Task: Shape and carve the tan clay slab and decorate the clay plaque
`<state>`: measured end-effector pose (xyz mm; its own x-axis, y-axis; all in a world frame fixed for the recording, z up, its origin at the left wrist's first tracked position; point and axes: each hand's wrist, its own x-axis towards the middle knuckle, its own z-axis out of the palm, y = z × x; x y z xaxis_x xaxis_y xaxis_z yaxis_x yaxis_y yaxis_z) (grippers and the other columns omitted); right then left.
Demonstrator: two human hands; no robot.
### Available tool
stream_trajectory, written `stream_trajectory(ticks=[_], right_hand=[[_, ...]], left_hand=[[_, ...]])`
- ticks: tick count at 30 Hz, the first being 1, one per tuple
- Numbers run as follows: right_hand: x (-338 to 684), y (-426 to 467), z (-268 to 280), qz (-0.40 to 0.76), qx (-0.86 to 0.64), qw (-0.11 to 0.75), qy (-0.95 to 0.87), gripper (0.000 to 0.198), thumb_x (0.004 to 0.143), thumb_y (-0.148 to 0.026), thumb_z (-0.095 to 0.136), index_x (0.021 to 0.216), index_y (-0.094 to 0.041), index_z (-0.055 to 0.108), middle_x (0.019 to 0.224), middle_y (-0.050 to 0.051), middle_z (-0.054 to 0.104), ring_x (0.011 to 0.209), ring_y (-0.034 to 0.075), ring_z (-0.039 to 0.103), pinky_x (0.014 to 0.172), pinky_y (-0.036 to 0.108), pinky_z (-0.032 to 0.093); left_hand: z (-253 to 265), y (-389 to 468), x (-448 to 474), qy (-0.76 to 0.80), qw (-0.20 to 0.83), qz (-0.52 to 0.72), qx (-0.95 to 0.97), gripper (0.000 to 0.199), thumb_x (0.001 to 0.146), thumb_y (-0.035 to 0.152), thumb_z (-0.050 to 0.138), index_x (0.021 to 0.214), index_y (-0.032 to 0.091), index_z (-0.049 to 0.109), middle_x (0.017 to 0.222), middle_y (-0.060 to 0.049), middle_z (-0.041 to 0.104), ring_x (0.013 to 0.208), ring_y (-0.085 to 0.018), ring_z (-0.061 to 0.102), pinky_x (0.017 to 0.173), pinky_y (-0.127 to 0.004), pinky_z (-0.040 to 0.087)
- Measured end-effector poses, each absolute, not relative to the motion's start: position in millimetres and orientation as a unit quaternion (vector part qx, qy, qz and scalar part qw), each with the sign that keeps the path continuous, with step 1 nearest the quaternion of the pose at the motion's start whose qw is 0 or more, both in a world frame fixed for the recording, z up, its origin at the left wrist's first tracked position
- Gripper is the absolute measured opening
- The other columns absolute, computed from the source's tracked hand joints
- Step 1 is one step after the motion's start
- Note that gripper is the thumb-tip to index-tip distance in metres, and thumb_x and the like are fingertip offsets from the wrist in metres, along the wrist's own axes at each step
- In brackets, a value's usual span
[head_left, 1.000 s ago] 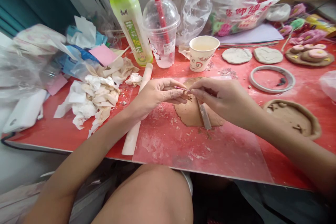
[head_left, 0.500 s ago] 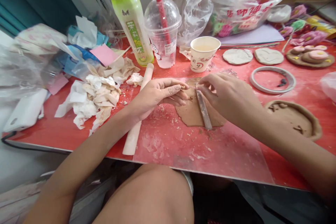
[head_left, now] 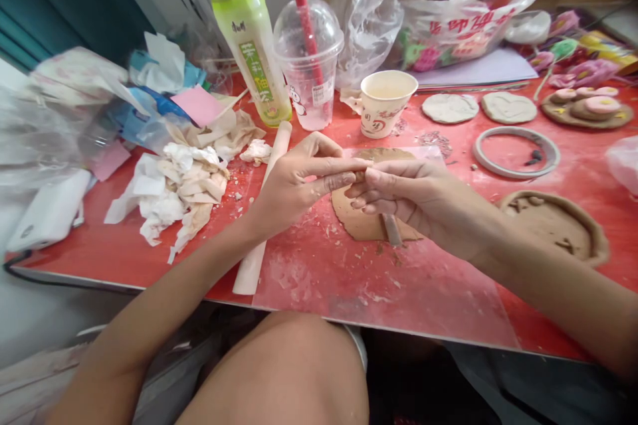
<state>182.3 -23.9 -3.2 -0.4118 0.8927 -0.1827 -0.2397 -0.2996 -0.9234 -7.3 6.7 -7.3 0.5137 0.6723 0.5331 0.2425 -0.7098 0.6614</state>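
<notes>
My left hand [head_left: 309,176] and my right hand [head_left: 428,202] meet fingertip to fingertip above a flat slab of brown clay [head_left: 349,216]. Thumbs and forefingers are pinched on a small piece of brown clay [head_left: 359,176], mostly covered by the fingers. Under my right hand a narrow flat tool [head_left: 392,231] lies on the slab; only its near end shows. The slab rests on a clear plastic sheet [head_left: 399,305]. Left of it, partly behind my left wrist, lies a pale rolling pin [head_left: 252,269].
A paper cup [head_left: 383,106], a lidded plastic cup [head_left: 312,66] and a green drink bottle [head_left: 254,46] stand behind. Crumpled tissues [head_left: 174,179] lie left. On the right are a tape ring [head_left: 481,156], a rimmed clay dish [head_left: 553,222] and pale clay discs [head_left: 508,107].
My right hand has left the flat tool and turned over, moving left to meet my left hand at the small clay piece. The tool stays on the slab.
</notes>
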Motion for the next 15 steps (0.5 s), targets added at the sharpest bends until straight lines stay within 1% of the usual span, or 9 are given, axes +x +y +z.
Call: stream_trajectory(ticks=[4,6,9,12,15], right_hand=[[180.0,-27.8,-1.2,0.741,-0.372,0.398,-0.393,0.010,0.077,-0.029,0.066,0.076,-0.020,0.070,0.071,-0.002,0.066,0.057,0.002,0.056,0.057,0.014,0.047],[179.2,-30.2,-0.7,0.734,-0.388,0.398,-0.390,0.013,0.076,-0.032,0.068,0.079,-0.020,0.070,0.070,-0.002,0.065,0.054,0.003,0.053,0.049,0.014,0.044],[177.5,-33.8,-1.0,0.730,-0.411,0.387,-0.386,0.020,0.073,-0.038,0.069,0.081,-0.020,0.070,0.073,-0.001,0.064,0.052,0.003,0.052,0.041,0.014,0.038],[175.7,-35.8,-2.0,0.744,-0.394,0.383,-0.379,0.020,0.073,-0.038,0.069,0.081,-0.020,0.070,0.075,-0.001,0.064,0.050,0.003,0.049,0.041,0.015,0.038],[175.0,-35.9,-2.5,0.748,-0.387,0.386,-0.378,0.019,0.072,-0.036,0.070,0.080,-0.020,0.070,0.076,0.000,0.064,0.054,0.004,0.052,0.048,0.016,0.044]], left_hand=[[-6.6,2.4,-5.9,0.304,0.156,0.394,0.853,0.023,0.084,0.031,0.059,0.107,0.031,0.065,0.091,-0.002,0.054,0.083,-0.012,0.054,0.075,-0.029,0.048],[-6.0,0.3,-5.3,0.314,0.095,0.393,0.859,0.024,0.083,0.035,0.060,0.106,0.028,0.063,0.093,-0.002,0.053,0.084,-0.013,0.054,0.076,-0.030,0.048],[-5.4,-2.6,-4.5,0.303,0.016,0.391,0.869,0.019,0.082,0.034,0.061,0.099,0.025,0.062,0.093,-0.002,0.054,0.086,-0.014,0.054,0.080,-0.032,0.048],[-5.1,-5.3,-3.6,0.297,-0.017,0.378,0.877,0.014,0.083,0.031,0.061,0.095,0.025,0.059,0.092,-0.001,0.054,0.083,-0.013,0.054,0.078,-0.031,0.048],[-4.9,-7.1,-3.3,0.298,-0.028,0.380,0.875,0.014,0.084,0.029,0.059,0.096,0.024,0.058,0.093,-0.002,0.054,0.084,-0.014,0.054,0.081,-0.032,0.047]])
